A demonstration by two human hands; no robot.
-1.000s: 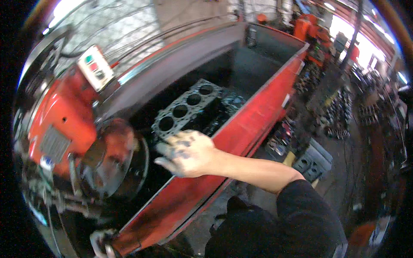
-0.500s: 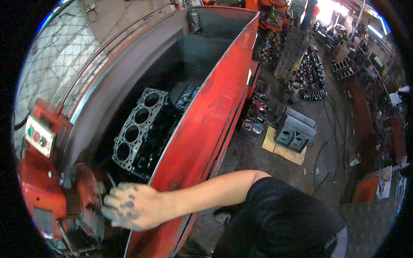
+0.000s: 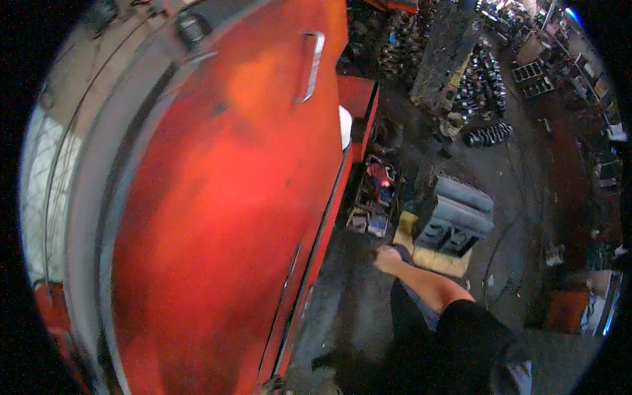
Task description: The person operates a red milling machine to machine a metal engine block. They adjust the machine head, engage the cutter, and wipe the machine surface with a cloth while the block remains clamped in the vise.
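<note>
My bare right hand (image 3: 388,258) hangs in front of a black sleeve, over the floor beside the grey engine block. It seems to touch nothing. Blur smears its fingers, so I cannot tell whether they are curled or holding anything. The grey engine block (image 3: 459,209) rests on yellowish boards (image 3: 440,262) on the floor, just beyond the hand. Across the left half stands the red side wall (image 3: 217,197) of a big metal machine tub, with a metal handle (image 3: 315,66) near its top. The wall hides the tub's inside. My left hand is out of view.
A box of small parts (image 3: 374,201) sits on the floor along the red tub. Several crankshafts (image 3: 482,82) lie farther back, with another single crankshaft (image 3: 487,135) nearer. Cables trail over the dark floor on the right. An orange-brown panel (image 3: 567,309) stands at the lower right.
My right hand has pulled back from the red machine's control end to the floor side. The view has shifted, and the black engine block inside the tub has gone out of sight.
</note>
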